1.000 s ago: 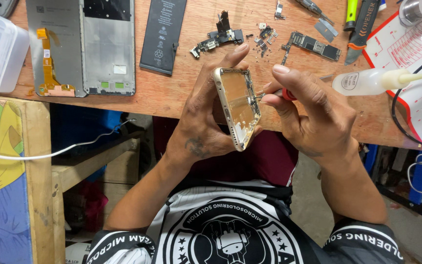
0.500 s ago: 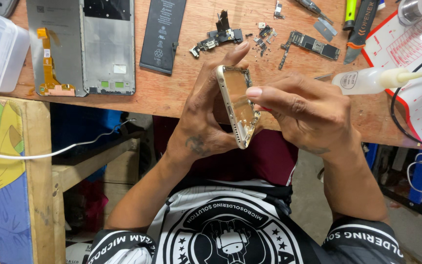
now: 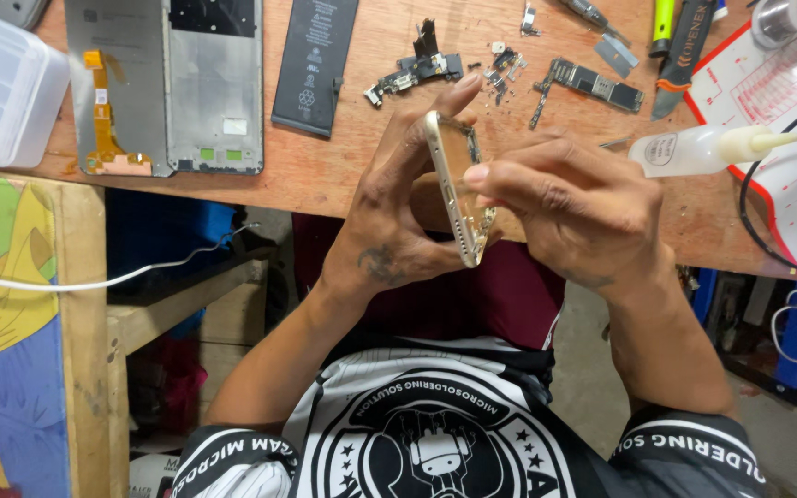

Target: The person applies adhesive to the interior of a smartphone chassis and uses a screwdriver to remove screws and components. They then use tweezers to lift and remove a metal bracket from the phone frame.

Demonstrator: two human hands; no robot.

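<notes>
Held up on edge just above the wooden surface (image 3: 343,171): a gold phone frame (image 3: 452,175), gripped from behind by the left hand (image 3: 389,231), fingertip over its top corner. Pressed against its inner side, the right hand (image 3: 574,198), fingers curled; any tool in it hidden. Seemingly mid-way through picking at the frame's inside. Calls next for a steady hold and fine fingertip pressure. Near on the surface, a black battery (image 3: 315,65), small circuit boards (image 3: 592,85), a squeeze bottle (image 3: 703,148).
</notes>
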